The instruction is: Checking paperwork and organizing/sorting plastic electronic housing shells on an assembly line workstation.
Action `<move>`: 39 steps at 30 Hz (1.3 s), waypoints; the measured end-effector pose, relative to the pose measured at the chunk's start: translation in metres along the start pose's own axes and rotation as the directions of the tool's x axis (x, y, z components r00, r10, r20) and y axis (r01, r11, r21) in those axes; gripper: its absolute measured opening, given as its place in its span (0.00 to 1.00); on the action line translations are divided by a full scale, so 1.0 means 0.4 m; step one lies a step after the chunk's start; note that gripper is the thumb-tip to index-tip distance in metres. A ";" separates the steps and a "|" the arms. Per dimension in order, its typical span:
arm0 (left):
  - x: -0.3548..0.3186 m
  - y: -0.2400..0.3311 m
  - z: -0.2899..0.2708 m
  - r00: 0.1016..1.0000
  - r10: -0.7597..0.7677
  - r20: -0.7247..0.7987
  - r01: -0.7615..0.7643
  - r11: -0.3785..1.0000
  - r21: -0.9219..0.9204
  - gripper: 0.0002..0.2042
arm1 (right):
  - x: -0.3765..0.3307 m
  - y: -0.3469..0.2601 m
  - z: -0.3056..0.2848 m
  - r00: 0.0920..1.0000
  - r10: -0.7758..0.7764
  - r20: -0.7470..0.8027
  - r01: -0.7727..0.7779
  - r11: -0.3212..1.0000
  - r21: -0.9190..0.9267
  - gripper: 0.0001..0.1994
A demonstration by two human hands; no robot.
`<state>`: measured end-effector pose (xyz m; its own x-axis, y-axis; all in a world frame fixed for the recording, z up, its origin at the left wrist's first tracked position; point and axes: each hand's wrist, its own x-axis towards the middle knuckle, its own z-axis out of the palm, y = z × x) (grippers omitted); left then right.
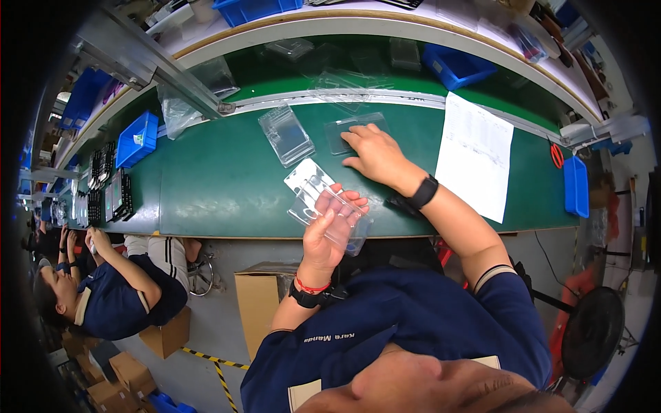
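Observation:
My left hand (329, 230) is raised over the near edge of the green table (220, 186) and grips a clear plastic blister tray (311, 187) with a whitish upper part. My right hand (374, 155) lies palm down on the table, fingers spread, with its fingertips on a flat clear plastic tray (337, 134). A stack of clear plastic trays (286, 135) lies just left of that one, apart from both hands. Each wrist wears a black band; the left also has a red cord.
A white paper sheet (475, 155) lies to the right, with red scissors (556, 155) and a blue bin (575, 186) beyond. More blue bins (138, 138) (456, 66) and black parts trays (103, 193) stand around. A seated co-worker (110, 292), cardboard boxes (256, 297) and a black stool (592, 332) are below.

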<state>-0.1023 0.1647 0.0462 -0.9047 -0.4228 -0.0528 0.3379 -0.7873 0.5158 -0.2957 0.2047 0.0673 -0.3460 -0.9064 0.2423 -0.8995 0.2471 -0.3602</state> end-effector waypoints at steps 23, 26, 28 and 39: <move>-0.002 0.001 -0.016 0.999 -0.007 0.039 0.010 0.997 -0.071 0.27 | -0.003 -0.016 -0.003 0.846 0.495 -0.200 -0.526 0.836 -0.157 0.24; -0.008 0.005 -0.009 0.999 -0.003 0.038 0.005 0.998 -0.067 0.27 | 0.010 -0.003 -0.008 0.837 0.537 -0.108 -0.547 0.815 -0.188 0.22; -0.012 0.009 -0.007 0.998 0.002 0.066 0.004 0.996 -0.090 0.26 | -0.002 0.014 -0.008 0.835 0.544 -0.083 -0.550 0.815 -0.185 0.22; 0.036 -0.012 0.027 0.998 0.038 0.040 -0.038 0.999 0.007 0.24 | -0.130 -0.029 -0.117 0.960 0.236 0.150 -0.218 0.296 0.930 0.25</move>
<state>-0.1199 0.1672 0.0522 -0.9007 -0.4344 0.0010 0.3707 -0.7675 0.5230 -0.2796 0.2649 0.1010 -0.5041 -0.8636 0.0122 0.0569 -0.0473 -0.9973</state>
